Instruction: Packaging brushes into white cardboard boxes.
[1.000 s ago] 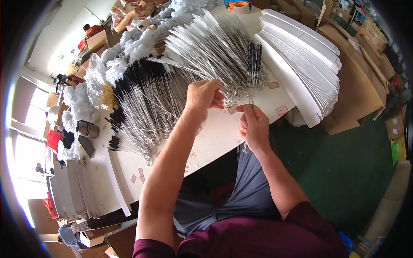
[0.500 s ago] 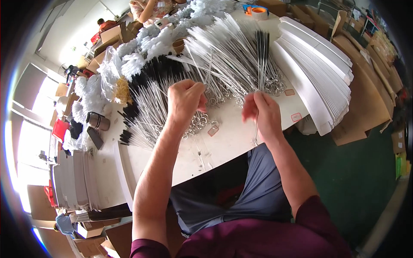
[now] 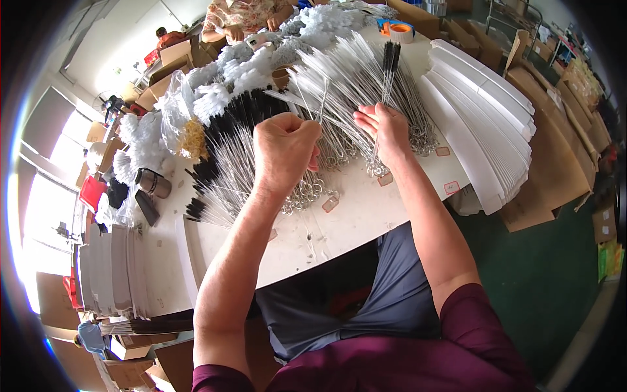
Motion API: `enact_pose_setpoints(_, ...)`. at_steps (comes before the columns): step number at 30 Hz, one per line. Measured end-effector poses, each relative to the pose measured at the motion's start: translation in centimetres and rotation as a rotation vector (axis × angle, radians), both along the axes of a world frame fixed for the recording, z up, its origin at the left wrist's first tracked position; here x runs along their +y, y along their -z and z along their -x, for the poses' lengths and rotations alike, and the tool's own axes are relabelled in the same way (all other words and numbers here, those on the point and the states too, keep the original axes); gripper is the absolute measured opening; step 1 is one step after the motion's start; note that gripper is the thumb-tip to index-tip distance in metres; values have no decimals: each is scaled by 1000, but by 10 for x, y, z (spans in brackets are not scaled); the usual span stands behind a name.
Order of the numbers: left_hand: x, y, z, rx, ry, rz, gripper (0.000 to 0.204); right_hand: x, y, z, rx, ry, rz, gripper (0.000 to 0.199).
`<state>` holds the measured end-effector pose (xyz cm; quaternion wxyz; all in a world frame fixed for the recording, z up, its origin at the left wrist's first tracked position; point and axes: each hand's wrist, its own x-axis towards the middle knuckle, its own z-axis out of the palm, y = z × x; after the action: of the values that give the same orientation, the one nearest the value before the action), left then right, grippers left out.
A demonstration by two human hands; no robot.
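My left hand (image 3: 285, 150) is closed in a fist over the pile, with a slim white-bristled brush (image 3: 323, 101) rising from its thumb side. The fist hides the brush's lower part. To its right, my right hand (image 3: 386, 130) holds a few black-bristled wire brushes (image 3: 390, 62) upright. Their thin metal stems run down past the fingers, which are partly spread. Beyond both hands, many white-bristled brushes (image 3: 353, 72) fan out, their ring ends toward me. More wire stems (image 3: 235, 166) with looped ends and black bristles (image 3: 241, 108) spread at the left.
White folded cardboard strips (image 3: 480, 124) are stacked at the right; more strips (image 3: 108, 271) stand at the left. An orange tape roll (image 3: 401, 31) sits at the back. A metal cup (image 3: 153, 183) and yellow ties (image 3: 192, 139) lie left. Across the table, a person (image 3: 245, 18) works.
My right hand has moved up and away from the table's near edge with the black-bristled brushes, and its fingers have loosened. My left fist stays nearly in place. The view has shifted slightly.
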<state>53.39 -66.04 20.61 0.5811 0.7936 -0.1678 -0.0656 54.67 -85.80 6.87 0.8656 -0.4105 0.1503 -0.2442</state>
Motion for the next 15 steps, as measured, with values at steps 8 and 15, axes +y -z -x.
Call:
enact_pose_setpoints(8,40,-48,16,-372,-44,-291,14,2,19,-8,-68,121,121,35)
enact_pose_setpoints(15,100,-95,15,-557,-126,-134,12,1,26,-10,-130,104,182,35)
